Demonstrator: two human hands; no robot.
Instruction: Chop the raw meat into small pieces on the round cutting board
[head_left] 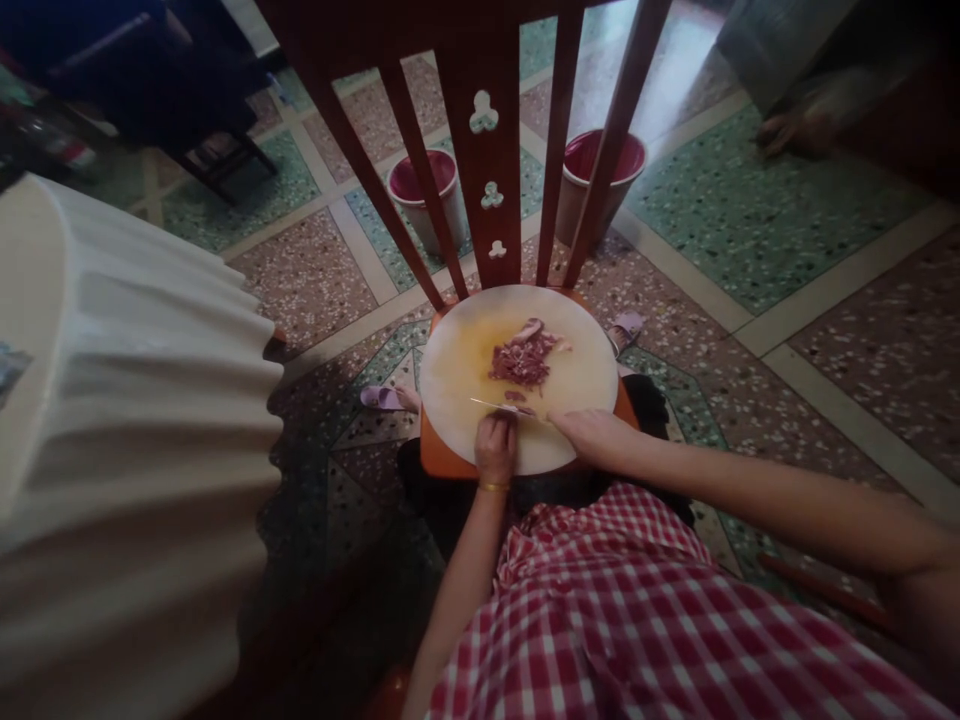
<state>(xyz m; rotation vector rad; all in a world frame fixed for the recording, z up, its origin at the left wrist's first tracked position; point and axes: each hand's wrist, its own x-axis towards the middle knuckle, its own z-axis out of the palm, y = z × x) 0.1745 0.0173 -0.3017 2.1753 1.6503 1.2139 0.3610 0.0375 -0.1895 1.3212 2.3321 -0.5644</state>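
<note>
A round white cutting board [450, 410] lies on the seat of a wooden chair in front of me. On its middle sits a heap of sliced red meat [521, 362], with a few loose slices closer to me. My right hand [596, 436] is closed around the handle of a knife [491, 404], whose blade points left across the board's near part. Just on the near side of the blade, my left hand [496, 446] has its fingers curled down on the board. A bit of reddish meat shows beside those fingertips; most of it is hidden by the hand.
The slatted backrest of the chair [480, 150] rises beyond the board. Two bins, one on the left [439, 222] and one on the right [585, 205], stand behind it on the tiled floor. To my left is a table with a pale draped cloth [150, 400].
</note>
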